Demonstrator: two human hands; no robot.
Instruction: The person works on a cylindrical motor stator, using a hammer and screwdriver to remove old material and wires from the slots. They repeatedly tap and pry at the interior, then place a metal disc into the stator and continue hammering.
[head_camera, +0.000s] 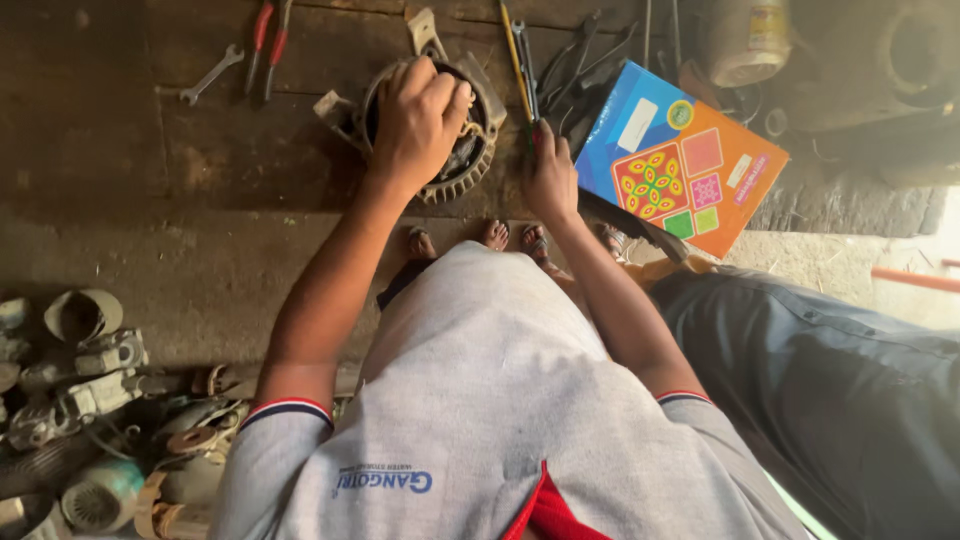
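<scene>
A person's left hand (418, 118) is pressing down on a round, ribbed grey metal motor housing (440, 125) sitting on the dark wooden floor (200, 170), its fingers (445, 92) curled closed over the rim. The right hand (552, 178) is resting just right of the housing, fingers closing loosely on a thin green-handled tool (522, 70). Beyond that hand, a colourful cardboard box (680, 160) is lying; left of the housing, a small steel spanner (212, 74).

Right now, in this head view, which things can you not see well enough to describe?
- Inside of the round metal motor housing: covered by the left hand.
- Fingertips of the right hand: lost among the dark tools; what they hold cannot be told.
- Pile of metal parts: in shadow, cut by the left edge.
- Pale container: cut by the top edge.
</scene>
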